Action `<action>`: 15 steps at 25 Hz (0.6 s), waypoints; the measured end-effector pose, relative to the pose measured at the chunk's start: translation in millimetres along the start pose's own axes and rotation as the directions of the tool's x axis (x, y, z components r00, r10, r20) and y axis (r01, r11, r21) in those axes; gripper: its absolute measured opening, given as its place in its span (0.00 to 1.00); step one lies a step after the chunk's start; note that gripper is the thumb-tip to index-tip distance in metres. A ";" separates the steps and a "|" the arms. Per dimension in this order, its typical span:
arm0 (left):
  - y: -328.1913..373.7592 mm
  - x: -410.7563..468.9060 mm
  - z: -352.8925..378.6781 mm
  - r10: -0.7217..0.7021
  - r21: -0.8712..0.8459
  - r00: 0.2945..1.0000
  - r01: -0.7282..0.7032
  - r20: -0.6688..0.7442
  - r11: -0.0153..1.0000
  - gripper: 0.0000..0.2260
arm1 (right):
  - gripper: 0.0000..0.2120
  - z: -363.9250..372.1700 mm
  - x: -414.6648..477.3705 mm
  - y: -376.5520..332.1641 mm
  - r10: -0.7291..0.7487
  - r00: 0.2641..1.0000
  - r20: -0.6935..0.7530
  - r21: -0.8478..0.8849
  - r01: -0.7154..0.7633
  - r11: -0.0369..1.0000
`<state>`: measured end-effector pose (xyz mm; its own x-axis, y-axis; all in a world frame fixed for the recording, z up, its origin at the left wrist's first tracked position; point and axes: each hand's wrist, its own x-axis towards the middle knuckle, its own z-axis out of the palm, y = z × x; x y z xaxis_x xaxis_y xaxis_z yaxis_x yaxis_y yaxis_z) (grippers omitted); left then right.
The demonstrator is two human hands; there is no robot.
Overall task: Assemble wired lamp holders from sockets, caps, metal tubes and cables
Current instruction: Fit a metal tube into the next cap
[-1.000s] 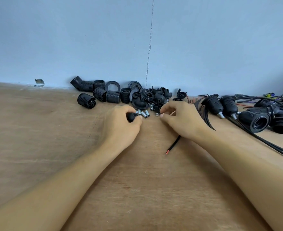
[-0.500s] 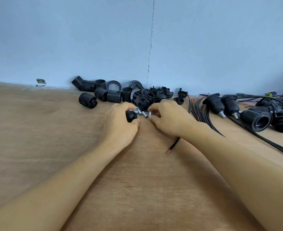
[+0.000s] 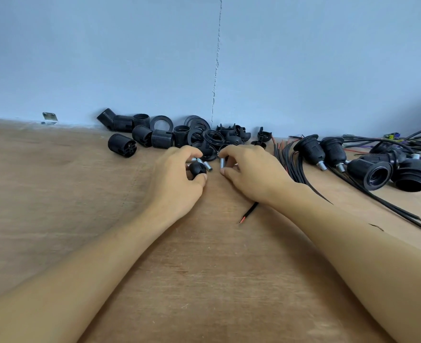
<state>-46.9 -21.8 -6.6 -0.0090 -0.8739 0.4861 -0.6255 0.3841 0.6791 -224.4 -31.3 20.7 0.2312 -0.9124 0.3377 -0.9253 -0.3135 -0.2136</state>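
Cap (image 3: 197, 168), small, round and black, sits pinched between the thumb and curled fingers of the left hand (image 3: 177, 180), low over the wooden table (image 3: 56, 194) near its middle. Just beside it, the right hand (image 3: 252, 174) pinches 1 short metal tube (image 3: 221, 163) between thumb and forefinger, the tube standing nearly upright. Between the 2 hands a loose tube (image 3: 207, 166) lies on the wood, close to the cap. A black cable (image 3: 250, 211) with a red tip runs out from under the right wrist. Behind the hands, against the blue wall (image 3: 130, 58), lies a heap of black threaded sockets (image 3: 155, 138) and rings (image 3: 161, 123). To the right are a fan of cables (image 3: 291, 162) and several assembled holders (image 3: 309, 149), with wires trailing from them.
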 end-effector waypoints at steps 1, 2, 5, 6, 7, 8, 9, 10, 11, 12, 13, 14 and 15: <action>0.6 -0.7 0.7 0.037 0.050 0.999 -0.036 -0.018 0.998 0.16 | 0.16 -0.4 -0.9 -0.9 0.000 1.000 0.015 0.014 -0.001 1.000; 1.1 -1.6 1.5 0.084 0.104 0.996 -0.080 -0.034 0.991 0.15 | 0.16 -1.0 -1.5 -1.5 0.000 0.999 0.037 0.036 -0.002 0.999; 1.8 -4.3 5.2 0.240 0.200 0.969 -0.224 -0.061 0.954 0.11 | 0.14 -3.0 -6.5 -1.5 0.002 0.996 0.090 0.131 -0.014 0.991; 1.7 -5.0 6.1 0.279 0.206 0.958 -0.261 -0.064 0.943 0.08 | 0.13 -3.2 -9.7 -1.2 0.010 0.996 0.091 0.163 -0.025 0.986; 1.4 -5.3 6.4 0.308 0.206 0.949 -0.290 -0.065 0.935 0.06 | 0.13 -2.9 -12.9 -0.9 0.020 0.997 0.079 0.195 -0.035 0.980; 0.9 -5.6 6.4 0.322 0.198 0.945 -0.305 -0.060 0.931 0.05 | 0.12 -2.5 -16.2 -0.7 0.033 0.998 0.060 0.230 -0.046 0.972; 0.2 -6.0 6.3 0.322 0.185 0.946 -0.308 -0.050 0.933 0.04 | 0.12 -2.2 -19.6 -0.7 0.049 0.998 0.041 0.270 -0.058 0.961; -0.4 -5.9 6.1 0.314 0.172 0.949 -0.303 -0.037 0.937 0.03 | 0.12 -2.0 -22.3 -0.8 0.062 0.998 0.029 0.308 -0.068 0.949; -0.6 -5.5 5.9 0.304 0.162 0.952 -0.296 -0.025 0.941 0.03 | 0.12 -2.2 -24.6 -0.8 0.067 0.997 0.027 0.339 -0.072 0.938; -0.4 -5.3 6.2 0.295 0.158 0.955 -0.289 -0.016 0.944 0.03 | 0.11 -2.6 -26.6 -0.8 0.066 0.997 0.031 0.367 -0.073 0.928; 0.1 -5.5 6.5 0.292 0.161 0.956 -0.286 -0.010 0.945 0.05 | 0.11 -2.8 -28.8 -1.2 0.061 0.998 0.033 0.400 -0.069 0.914; 0.3 -5.5 6.8 0.295 0.170 0.955 -0.290 -0.003 0.942 0.07 | 0.11 -3.0 -30.4 -2.1 0.059 0.998 0.031 0.443 -0.066 0.894; 0.7 -5.3 7.3 0.302 0.178 0.953 -0.298 0.008 0.938 0.10 | 0.11 -3.3 -31.7 -2.9 0.062 0.998 0.026 0.494 -0.067 0.867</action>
<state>-53.0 -19.1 -12.6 -0.2032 -0.7196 0.6639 -0.7227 0.5678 0.3941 -230.0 -0.6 13.7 0.1816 -0.9367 0.2995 -0.6694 -0.3408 -0.6601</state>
